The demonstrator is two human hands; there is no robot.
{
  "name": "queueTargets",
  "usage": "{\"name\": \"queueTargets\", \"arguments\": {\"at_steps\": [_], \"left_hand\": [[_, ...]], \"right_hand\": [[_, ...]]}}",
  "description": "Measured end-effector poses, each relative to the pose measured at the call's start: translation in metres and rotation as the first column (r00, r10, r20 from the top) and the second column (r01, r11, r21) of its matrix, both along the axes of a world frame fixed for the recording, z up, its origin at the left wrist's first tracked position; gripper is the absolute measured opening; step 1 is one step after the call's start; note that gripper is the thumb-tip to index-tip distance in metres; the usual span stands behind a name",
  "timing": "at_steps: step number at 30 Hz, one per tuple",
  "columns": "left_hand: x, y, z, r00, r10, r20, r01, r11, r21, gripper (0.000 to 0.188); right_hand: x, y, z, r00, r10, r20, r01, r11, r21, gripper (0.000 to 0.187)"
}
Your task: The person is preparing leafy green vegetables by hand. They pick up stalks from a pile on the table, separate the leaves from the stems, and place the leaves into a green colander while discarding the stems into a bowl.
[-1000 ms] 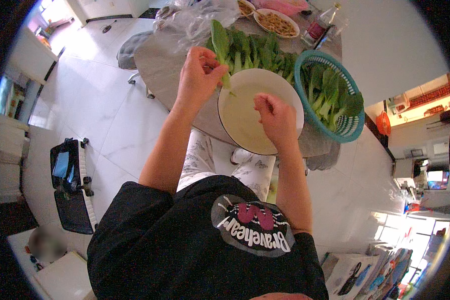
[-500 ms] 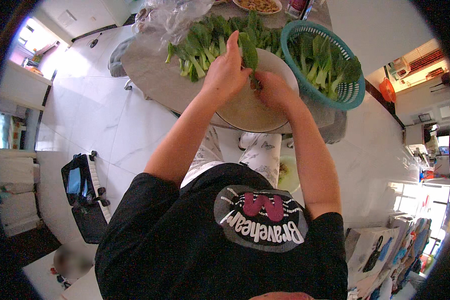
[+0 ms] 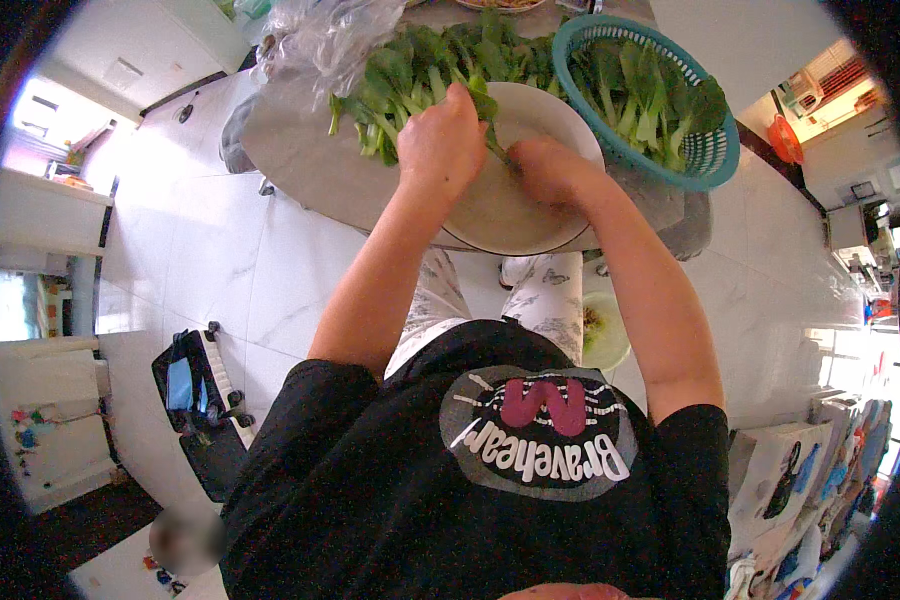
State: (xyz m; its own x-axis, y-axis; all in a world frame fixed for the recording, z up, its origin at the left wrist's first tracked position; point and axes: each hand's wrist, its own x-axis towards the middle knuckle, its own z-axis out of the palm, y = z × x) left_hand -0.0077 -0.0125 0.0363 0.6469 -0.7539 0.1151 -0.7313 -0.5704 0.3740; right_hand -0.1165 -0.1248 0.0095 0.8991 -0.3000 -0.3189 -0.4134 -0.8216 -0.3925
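Observation:
My left hand [image 3: 442, 140] is closed around a leafy green [image 3: 483, 102], its dark leaf standing out beside the thumb. The stalk runs down toward my right hand [image 3: 552, 172], whose fingers are pinched at its lower end, partly hidden and a little blurred. Both hands are over a wide pale basin [image 3: 515, 225] at the table's near edge. Behind and left of it lies a heap of leafy greens [image 3: 400, 75] with pale stems. To the right, a teal plastic basket [image 3: 720, 165] with slotted walls holds more greens [image 3: 645, 95].
Crumpled clear plastic bags [image 3: 325, 40] lie at the table's back left, and a plate of food [image 3: 500, 4] at its far edge. The grey tabletop [image 3: 295, 150] curves round on the left. A pale green tub [image 3: 602, 340] stands on the floor by my legs; an open black suitcase [image 3: 205, 410] lies left.
My left hand has tilted from thumb-up to curled over the green, and the leaf has tipped lower. The right hand stays near the stalk's end. The whole view has shifted slightly.

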Motion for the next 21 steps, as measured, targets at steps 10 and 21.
{"name": "queueTargets", "arguments": {"at_steps": [10,21], "left_hand": [[0.006,0.002,-0.019,0.778,-0.183,0.601,0.396,0.886,-0.243,0.042],[0.003,0.012,0.000,0.934,-0.342,-0.098,0.325,0.932,-0.159,0.017]], "right_hand": [[-0.006,-0.013,-0.022,0.963,-0.016,0.268,0.064,0.983,-0.172,0.016],[-0.022,0.000,0.009,0.775,-0.311,0.550,0.354,0.935,0.030,0.014]]}}
